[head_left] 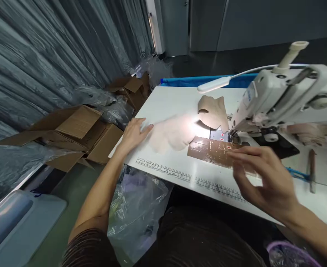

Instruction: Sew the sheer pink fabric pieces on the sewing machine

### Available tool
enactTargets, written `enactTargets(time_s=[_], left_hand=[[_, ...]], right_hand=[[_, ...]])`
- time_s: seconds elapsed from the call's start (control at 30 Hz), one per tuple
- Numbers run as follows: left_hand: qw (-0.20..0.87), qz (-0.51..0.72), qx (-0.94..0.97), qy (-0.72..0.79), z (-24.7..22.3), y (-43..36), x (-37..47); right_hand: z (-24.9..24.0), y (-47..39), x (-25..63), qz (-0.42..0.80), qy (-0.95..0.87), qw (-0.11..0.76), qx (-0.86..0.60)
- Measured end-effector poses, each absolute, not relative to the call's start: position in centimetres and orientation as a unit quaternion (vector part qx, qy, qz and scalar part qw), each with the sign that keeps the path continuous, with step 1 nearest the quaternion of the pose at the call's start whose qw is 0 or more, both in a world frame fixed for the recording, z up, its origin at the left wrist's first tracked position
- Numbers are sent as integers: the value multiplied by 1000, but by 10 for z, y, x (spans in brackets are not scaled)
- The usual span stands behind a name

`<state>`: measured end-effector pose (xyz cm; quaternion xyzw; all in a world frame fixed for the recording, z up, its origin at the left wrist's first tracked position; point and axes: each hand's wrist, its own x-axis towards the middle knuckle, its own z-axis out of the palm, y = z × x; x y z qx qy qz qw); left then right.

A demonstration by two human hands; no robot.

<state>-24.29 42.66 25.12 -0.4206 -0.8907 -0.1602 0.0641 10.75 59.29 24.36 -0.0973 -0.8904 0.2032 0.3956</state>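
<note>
My left hand (134,135) is over the left end of the white sewing table (158,105), thumb and fingers apart. Just right of it is a blurred pale beige fabric piece (171,133), partly washed out by bright light; I cannot tell whether the thumb touches it. My right hand (269,180) hovers by a brown, shiny taped strip (208,150) in front of the needle area. A gap shows between its thumb and forefinger, with nothing visible in them. Another beige fabric piece (212,111) lies crumpled left of the sewing machine (271,96).
A white lamp (215,84) arches over the table. A printed ruler (180,175) runs along the front edge. Right of the machine are a rolled beige strip (309,133) and a brown-handled tool (312,170). Open cardboard boxes (77,129) and a plastic bag (141,207) are below.
</note>
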Motion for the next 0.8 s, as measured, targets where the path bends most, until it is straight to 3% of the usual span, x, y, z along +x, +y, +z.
enactTargets(time_s=[0.23, 0.47, 0.67, 0.8], left_hand=[[46, -76, -475, -876, 230, 459, -205], [49, -50, -568, -820, 217, 489, -199], [34, -49, -585, -809, 215, 500, -224], [9, -35, -601, -799, 221, 512, -254]], right_hand=[[201, 616, 47, 175, -940, 290, -38], [195, 628, -12, 49, -946, 242, -209], [183, 654, -52, 48, -936, 167, -306], [178, 661, -61, 43, -927, 189, -320]])
